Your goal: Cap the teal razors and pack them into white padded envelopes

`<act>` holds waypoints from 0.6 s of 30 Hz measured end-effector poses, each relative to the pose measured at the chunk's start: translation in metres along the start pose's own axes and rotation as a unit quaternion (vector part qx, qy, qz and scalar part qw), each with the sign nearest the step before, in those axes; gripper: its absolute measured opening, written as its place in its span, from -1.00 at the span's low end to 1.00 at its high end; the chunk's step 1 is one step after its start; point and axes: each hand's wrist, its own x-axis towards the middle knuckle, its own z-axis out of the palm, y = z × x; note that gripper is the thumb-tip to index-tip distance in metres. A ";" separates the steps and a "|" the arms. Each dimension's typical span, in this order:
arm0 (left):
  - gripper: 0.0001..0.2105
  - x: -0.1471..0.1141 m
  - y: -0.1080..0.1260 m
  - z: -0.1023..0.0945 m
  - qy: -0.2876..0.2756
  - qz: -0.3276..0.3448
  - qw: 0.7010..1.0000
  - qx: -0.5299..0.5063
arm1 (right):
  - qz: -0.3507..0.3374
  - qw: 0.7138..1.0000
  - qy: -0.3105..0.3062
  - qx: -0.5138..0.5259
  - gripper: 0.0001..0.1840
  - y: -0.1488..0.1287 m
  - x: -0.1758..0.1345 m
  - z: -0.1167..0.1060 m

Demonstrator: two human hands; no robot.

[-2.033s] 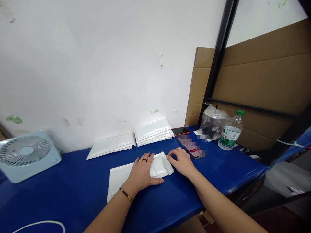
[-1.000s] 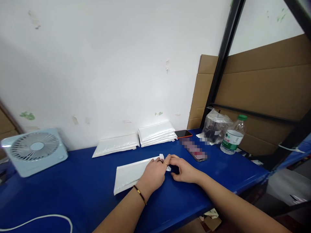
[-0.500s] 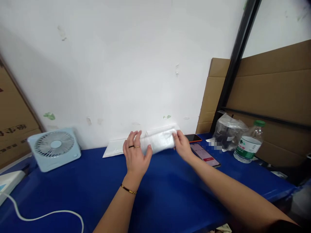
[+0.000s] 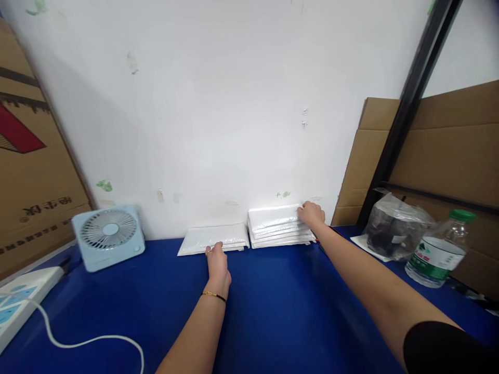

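Note:
Two low stacks of flat white packets in clear, shiny plastic lie against the wall. My right hand (image 4: 312,214) is closed at the right end of the top packet in the right stack (image 4: 275,228), which holds several packets. The thumb and fingertips meet the packet's edge and are partly hidden. My left hand (image 4: 218,264) lies at the front edge of the lower left stack (image 4: 214,236). Its bent fingers are slightly apart and touch the packets' edge, with no packet lifted in them.
A light-blue fan (image 4: 109,236) stands left on the blue table (image 4: 273,306), near a white power strip (image 4: 33,296) and white cable (image 4: 89,340). At right are a bagged dark cup (image 4: 390,228) and a green-capped bottle (image 4: 438,252). A phone lies mostly hidden behind my right forearm.
The white packet held between both hands is now down on the right stack. My left hand has come down to the left stack's front edge. The view has shifted left.

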 end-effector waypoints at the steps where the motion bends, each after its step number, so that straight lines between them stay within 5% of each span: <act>1: -0.54 0.001 0.000 -0.001 0.004 -0.009 1.000 -0.009 | -0.002 1.000 0.011 -0.011 -0.68 -0.002 -0.001 -0.001; 4: -0.62 0.003 0.002 -0.003 0.023 -0.029 0.999 -0.037 | -0.038 0.996 0.073 -0.029 -0.58 -0.015 -0.010 -0.007; 7: -0.68 0.002 0.003 -0.002 0.038 -0.041 0.996 -0.064 | -0.194 0.973 0.122 -0.028 -0.58 -0.040 -0.038 -0.007; 10: -0.76 0.003 0.004 -0.003 0.040 -0.048 0.994 -0.092 | -0.480 0.876 -0.018 -0.045 -0.53 -0.068 -0.084 0.013; 12: -0.82 0.005 0.006 -0.005 0.042 -0.051 0.992 -0.111 | -0.577 0.811 -0.061 -0.072 -0.37 -0.084 -0.113 0.036; 14: -0.85 0.007 0.008 -0.008 0.044 -0.053 0.989 -0.129 | -0.580 0.806 -0.050 -0.108 -0.37 -0.098 -0.132 0.057; 18: -0.84 0.011 0.015 -0.012 0.040 -0.055 0.984 -0.162 | -0.534 0.829 -0.065 -0.155 -0.73 -0.118 -0.139 0.073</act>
